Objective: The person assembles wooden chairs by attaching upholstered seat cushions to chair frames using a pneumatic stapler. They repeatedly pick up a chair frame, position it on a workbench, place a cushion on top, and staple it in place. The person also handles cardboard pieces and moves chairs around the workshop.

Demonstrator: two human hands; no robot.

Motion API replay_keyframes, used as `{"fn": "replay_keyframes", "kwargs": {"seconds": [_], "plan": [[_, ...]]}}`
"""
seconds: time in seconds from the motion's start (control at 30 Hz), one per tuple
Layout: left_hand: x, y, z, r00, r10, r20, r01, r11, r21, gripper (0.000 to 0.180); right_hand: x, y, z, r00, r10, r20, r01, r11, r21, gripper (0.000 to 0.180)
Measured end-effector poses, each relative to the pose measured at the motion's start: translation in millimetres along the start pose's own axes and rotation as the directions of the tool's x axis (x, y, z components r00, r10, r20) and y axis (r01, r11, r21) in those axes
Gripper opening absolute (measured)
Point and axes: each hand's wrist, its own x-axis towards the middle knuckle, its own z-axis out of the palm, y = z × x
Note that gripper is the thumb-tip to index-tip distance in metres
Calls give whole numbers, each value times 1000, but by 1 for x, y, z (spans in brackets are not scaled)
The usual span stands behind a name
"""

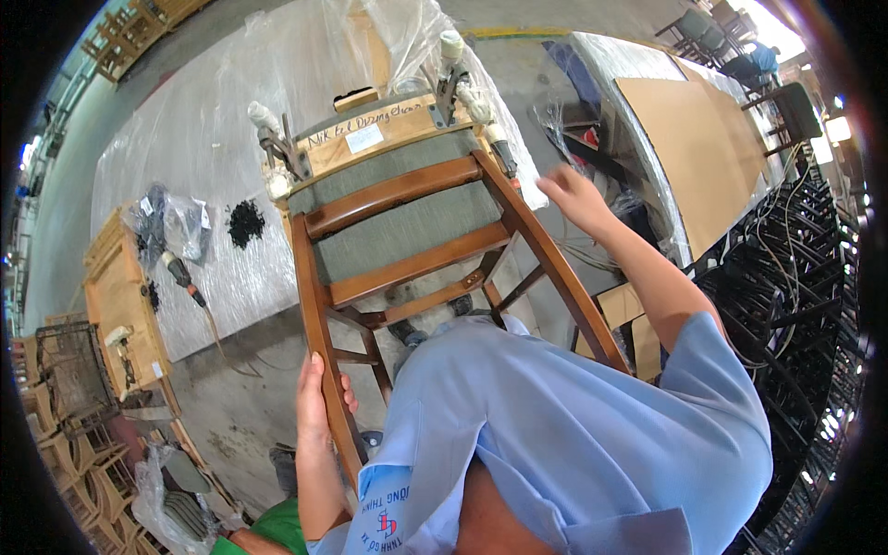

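Observation:
A brown wooden chair frame lies tilted between my body and the work table, its legs toward me. Grey upholstered material shows between its rails. My left hand is wrapped round the chair's left leg. Raised to the right of the chair, my right hand holds nothing that shows, its fingers partly bent and apart from the frame. Nearest to it is a power screwdriver at the table's right edge. A wooden jig with a left clamp and a right clamp sits against the chair's far end.
The plastic-wrapped table bears a pile of black screws, plastic bags and a second screwdriver. Cardboard covers a table at right. Stacked black chair frames stand beyond. A green sleeve shows at lower left.

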Motion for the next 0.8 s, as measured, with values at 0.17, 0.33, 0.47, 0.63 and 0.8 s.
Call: {"fn": "replay_keyframes", "kwargs": {"seconds": [0.17, 0.33, 0.47, 0.63, 0.8], "plan": [[1, 3, 4, 1000, 22, 17, -22, 1000, -11, 37, -106, 52, 44, 802, 154, 577, -588, 374, 718, 62], [7, 13, -4, 999, -48, -10, 48, 999, -6, 41, -98, 28, 30, 807, 138, 574, -580, 369, 727, 60], [8, 20, -8, 991, -134, -29, 133, 991, -26, 38, -94, 9, 16, 790, 253, 558, -610, 401, 683, 57], [14, -3, -14, 997, -75, -30, 75, 997, 22, 43, -102, 21, 34, 824, 215, 524, -561, 445, 699, 55], [19, -5, -15, 998, -63, -28, 66, 993, 94, 49, -104, 23, 37, 814, 229, 533, -575, 445, 687, 56]]}}
